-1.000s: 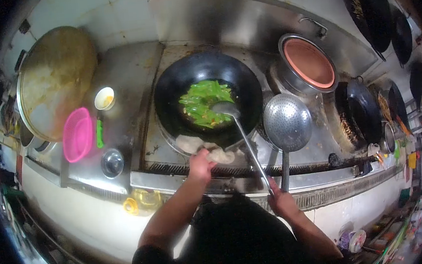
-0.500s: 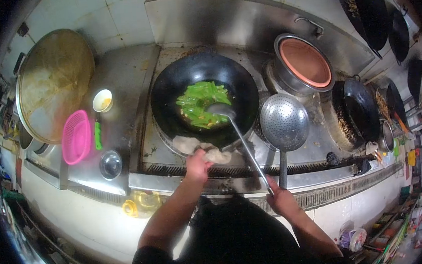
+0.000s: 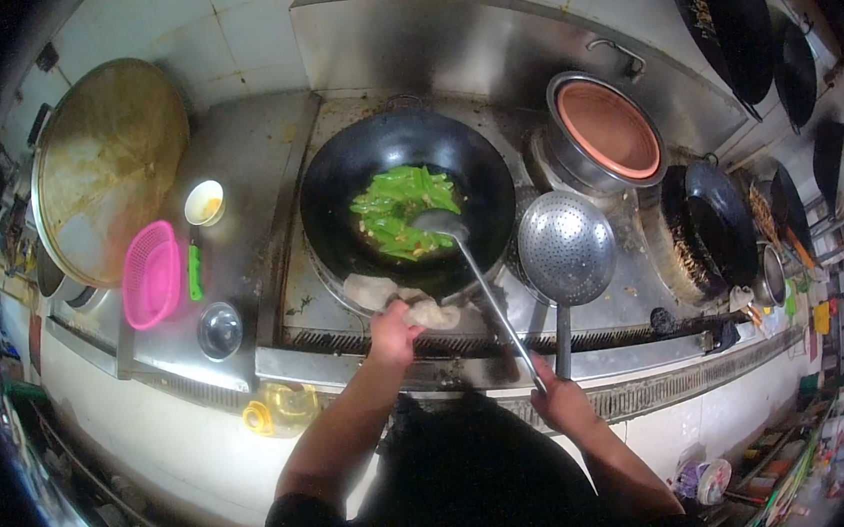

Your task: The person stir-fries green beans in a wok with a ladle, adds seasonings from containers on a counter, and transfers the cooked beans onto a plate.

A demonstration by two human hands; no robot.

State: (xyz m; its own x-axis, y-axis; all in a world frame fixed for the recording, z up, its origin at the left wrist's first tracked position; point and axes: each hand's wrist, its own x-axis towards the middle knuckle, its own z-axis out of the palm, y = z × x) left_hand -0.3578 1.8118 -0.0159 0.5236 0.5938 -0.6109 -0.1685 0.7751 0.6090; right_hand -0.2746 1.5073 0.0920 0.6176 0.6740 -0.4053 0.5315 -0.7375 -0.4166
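Note:
A large black wok point(image 3: 335, 186) sits on the stove, with flat green vegetable pieces point(image 3: 401, 190) in its bottom. My left hand point(image 3: 395, 334) is closed on a crumpled pale cloth point(image 3: 430, 314), which lies against the wok's near rim. In my right hand point(image 3: 562, 402) is the long handle of a metal ladle point(image 3: 496, 302). The ladle's bowl rests among the green pieces, at their right side. A perforated metal strainer point(image 3: 567, 246) lies just right of the wok, its handle pointing toward me beside my right hand.
Right of the wok stands a metal pot point(image 3: 572, 145) holding a reddish-brown container. On the left counter are a pink basket point(image 3: 152, 277), a white bowl point(image 3: 204, 203), a green-handled knife point(image 3: 195, 271) and a small metal bowl point(image 3: 220, 330). More woks point(image 3: 722, 222) stand at right.
The wok has shifted very slightly left. Some green pieces have moved a little in the wok. Both hands keep their hold, in nearly the same places.

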